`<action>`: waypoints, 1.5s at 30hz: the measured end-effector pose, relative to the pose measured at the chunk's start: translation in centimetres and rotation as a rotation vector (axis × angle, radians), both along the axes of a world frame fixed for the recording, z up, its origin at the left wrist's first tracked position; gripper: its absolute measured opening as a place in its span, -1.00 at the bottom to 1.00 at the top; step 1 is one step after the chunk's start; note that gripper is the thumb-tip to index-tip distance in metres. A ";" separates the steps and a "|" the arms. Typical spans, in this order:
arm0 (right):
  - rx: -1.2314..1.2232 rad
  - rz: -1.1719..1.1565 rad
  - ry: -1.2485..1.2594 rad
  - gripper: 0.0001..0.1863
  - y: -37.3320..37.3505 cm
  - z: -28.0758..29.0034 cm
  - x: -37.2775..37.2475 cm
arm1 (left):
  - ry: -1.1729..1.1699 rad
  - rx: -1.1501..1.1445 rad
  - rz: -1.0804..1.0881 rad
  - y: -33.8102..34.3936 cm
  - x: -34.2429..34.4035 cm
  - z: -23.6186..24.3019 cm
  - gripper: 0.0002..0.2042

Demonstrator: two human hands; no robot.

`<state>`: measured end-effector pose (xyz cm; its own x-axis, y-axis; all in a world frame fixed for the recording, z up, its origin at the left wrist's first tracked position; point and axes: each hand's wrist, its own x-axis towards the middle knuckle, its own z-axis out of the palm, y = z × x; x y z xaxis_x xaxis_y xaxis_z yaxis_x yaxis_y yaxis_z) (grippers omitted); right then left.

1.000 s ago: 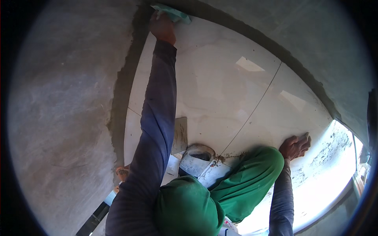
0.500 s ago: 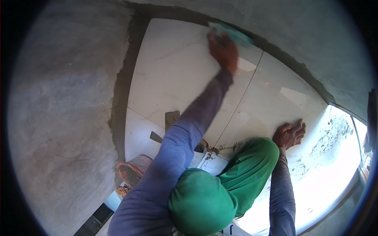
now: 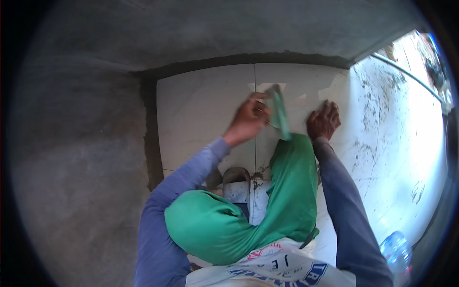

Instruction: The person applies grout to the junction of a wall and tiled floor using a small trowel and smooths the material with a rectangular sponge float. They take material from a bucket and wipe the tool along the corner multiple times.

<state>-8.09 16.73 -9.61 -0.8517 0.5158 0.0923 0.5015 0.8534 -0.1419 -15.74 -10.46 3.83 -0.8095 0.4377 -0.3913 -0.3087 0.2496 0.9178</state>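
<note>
In my left hand (image 3: 250, 115) is a pale green flat float (image 3: 278, 115), held on edge above the white floor tiles (image 3: 201, 105) and blurred by movement, near my right knee. My right hand (image 3: 323, 120) rests on the tiles to the right of that knee, fingers spread and holding nothing. A band of dark grey mortar (image 3: 151, 124) runs along the left and far edges of the tiling. Below my left hand, between my green-clad legs, is a scuffed grey item (image 3: 235, 190) with a dark opening; I cannot tell what it is.
Bare grey walls (image 3: 81, 167) rise at the left and far side. At the right, smeared tiles (image 3: 401, 153) reach a bright opening crossed by a thin bar (image 3: 406, 76). A clear plastic bottle (image 3: 396, 253) stands at lower right.
My left hand has carried the float rightward from the far left corner along the back edge, then in toward my knee, turning it. My view has swung toward the right.
</note>
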 end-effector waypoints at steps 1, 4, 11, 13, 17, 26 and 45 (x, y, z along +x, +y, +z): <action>-0.006 0.042 0.036 -0.32 -0.8 0.0 0.2 | 0.067 -0.058 -0.001 -2.6 -0.3 1.1 -0.54; -0.089 0.053 0.025 -0.30 -0.7 1.4 0.7 | -0.005 0.019 0.089 -7.0 -1.9 7.2 -0.55; -1.240 0.064 0.082 -0.34 -3.4 5.8 8.0 | -0.189 0.261 0.220 -10.6 -1.3 17.3 -0.64; -1.243 0.058 0.058 -0.32 -4.9 9.3 10.5 | -0.171 0.286 0.081 -11.6 -1.9 17.8 -0.66; -0.940 0.192 -0.012 -0.21 -8.7 15.3 14.1 | -0.111 0.232 -0.187 -11.2 -1.5 21.1 -0.71; -0.364 0.266 -0.093 -0.14 -13.5 17.9 15.3 | 0.337 -0.235 -0.396 -7.4 2.2 22.3 -0.61; -0.289 0.225 -0.011 -0.17 -14.2 16.5 15.8 | 0.576 -0.451 -0.355 -11.0 3.0 21.8 -0.68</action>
